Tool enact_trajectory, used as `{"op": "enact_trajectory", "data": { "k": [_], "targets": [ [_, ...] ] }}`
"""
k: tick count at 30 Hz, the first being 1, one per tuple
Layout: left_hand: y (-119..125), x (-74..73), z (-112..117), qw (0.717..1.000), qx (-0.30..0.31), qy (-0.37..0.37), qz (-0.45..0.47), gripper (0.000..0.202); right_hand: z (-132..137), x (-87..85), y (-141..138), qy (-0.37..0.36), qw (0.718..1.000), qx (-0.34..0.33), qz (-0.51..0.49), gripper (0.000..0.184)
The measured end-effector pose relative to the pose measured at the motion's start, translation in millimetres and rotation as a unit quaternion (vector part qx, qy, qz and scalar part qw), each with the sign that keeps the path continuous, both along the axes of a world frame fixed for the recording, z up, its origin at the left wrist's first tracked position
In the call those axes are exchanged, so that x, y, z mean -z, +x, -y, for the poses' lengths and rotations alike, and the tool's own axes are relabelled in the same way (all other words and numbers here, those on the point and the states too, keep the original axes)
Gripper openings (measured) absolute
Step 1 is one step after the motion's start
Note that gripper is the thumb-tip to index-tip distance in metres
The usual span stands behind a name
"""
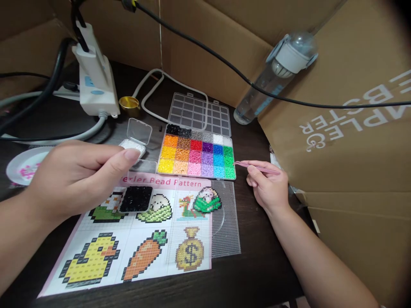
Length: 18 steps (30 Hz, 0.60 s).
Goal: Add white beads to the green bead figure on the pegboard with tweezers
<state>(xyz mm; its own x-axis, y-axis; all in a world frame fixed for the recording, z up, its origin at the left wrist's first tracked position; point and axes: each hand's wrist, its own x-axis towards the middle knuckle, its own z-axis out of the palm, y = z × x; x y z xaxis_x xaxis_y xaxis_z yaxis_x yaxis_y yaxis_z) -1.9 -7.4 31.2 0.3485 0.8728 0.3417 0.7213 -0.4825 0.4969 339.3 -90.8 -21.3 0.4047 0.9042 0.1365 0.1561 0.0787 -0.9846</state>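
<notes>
My right hand [268,184] grips pink tweezers [257,167], their tips at the right edge of the bead organizer [196,176], by the green beads [229,161]. My left hand [86,175] is closed, thumb pressed against the forefinger; what it holds, if anything, is hidden. It partly covers a small clear box of white beads [136,146] with a raised lid. Below lies another open clear box of black beads [137,199] on the printed pattern sheet [128,237]. A clear pegboard [227,226] overlaps the sheet's right side and carries a green, white and black bead figure [208,200].
The organizer's clear lid [199,112] lies open behind it. A water bottle [269,81] leans at the back right. Left are a power strip [98,94], a gold cup [129,105] and a white dish [19,167] with pink beads. Cardboard walls [359,171] surround the dark table.
</notes>
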Motion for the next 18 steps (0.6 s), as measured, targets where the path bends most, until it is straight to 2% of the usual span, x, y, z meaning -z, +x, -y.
{"op": "enact_trajectory", "data": {
  "k": [2,4,9,18],
  "targets": [
    [1.3,-0.7,-0.7,0.996,0.071,-0.027,0.053,0.057,-0.7,-0.2,-0.7,-0.004,1.000,0.006,-0.006,0.011],
    [2.6,-1.3,-1.4,0.992,0.093,-0.029,0.077,0.056,-1.3,-0.6,-1.5,-0.006,1.000,0.006,-0.012,0.010],
    [3.0,-0.8,-1.5,0.993,0.083,-0.022,0.076,0.055,-1.8,-0.3,-1.0,-0.004,1.000,-0.005,-0.024,0.007],
    [4.4,-3.1,0.9,0.993,0.066,-0.057,0.083,0.055,-0.8,2.7,1.2,-0.016,1.000,0.003,-0.014,0.012]
  ]
}}
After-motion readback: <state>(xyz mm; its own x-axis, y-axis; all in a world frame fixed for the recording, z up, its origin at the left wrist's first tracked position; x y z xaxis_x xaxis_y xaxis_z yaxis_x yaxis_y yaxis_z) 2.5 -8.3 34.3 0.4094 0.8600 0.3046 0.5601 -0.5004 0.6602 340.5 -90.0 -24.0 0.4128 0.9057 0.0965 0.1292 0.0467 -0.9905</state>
